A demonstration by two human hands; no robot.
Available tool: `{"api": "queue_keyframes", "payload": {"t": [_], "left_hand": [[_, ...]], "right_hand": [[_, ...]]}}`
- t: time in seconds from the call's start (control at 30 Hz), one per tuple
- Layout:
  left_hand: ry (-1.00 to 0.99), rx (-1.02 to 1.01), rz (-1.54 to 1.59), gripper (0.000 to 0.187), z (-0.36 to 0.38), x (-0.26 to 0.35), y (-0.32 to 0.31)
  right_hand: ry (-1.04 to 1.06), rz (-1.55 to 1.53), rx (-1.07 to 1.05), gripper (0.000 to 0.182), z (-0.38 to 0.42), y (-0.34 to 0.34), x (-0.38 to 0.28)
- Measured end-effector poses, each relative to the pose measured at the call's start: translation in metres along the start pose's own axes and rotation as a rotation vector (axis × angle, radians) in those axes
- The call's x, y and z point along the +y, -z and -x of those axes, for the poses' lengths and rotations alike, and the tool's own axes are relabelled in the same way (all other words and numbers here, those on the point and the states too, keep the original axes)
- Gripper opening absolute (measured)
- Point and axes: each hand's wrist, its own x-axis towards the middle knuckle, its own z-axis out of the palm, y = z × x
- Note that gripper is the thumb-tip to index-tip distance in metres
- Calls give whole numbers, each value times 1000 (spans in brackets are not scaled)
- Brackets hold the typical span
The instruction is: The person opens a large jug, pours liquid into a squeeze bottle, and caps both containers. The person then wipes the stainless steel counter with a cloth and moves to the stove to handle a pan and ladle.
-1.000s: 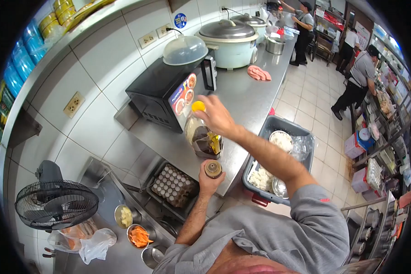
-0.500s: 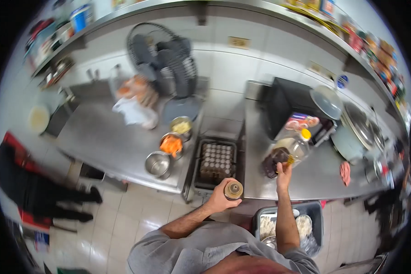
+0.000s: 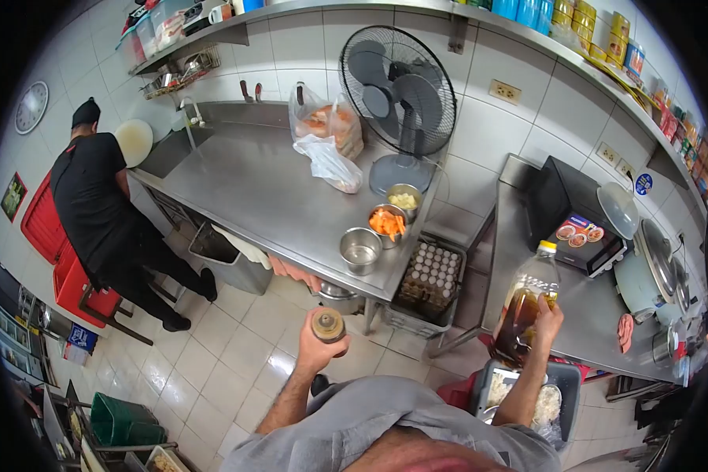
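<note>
My left hand is closed around a squeeze bottle with a brownish nozzle top, held upright above the tiled floor. Gripped by its handle in my right hand is a large clear plastic jug with a yellow cap, part-filled with dark brown liquid. The jug tilts slightly and overlaps the front edge of the right steel counter in this view. Below my right forearm sits a grey tub with bags of pale food inside.
On the left counter stand a fan, plastic bags and metal bowls, one with orange pieces. An egg crate fills the gap between counters. A microwave is at right. A person in black bends at far left.
My view has swung to the left, bringing the co-worker and sink into clear sight. The jug has come back toward me to the counter's edge; both hands keep their hold.
</note>
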Motion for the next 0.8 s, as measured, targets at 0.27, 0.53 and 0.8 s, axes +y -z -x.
{"api": "queue_keyframes", "payload": {"t": [0.27,0.53,0.8], "left_hand": [[31,84,46,60,-24,-35,155],[0,30,42,58,-82,-35,243],[-135,-51,152,61,-160,-36,252]], "right_hand": [[25,-32,-174,12,134,-40,-154],[233,-245,-319,9,192,-151,-290],[450,-387,-582,15,162,-288,-403]]}}
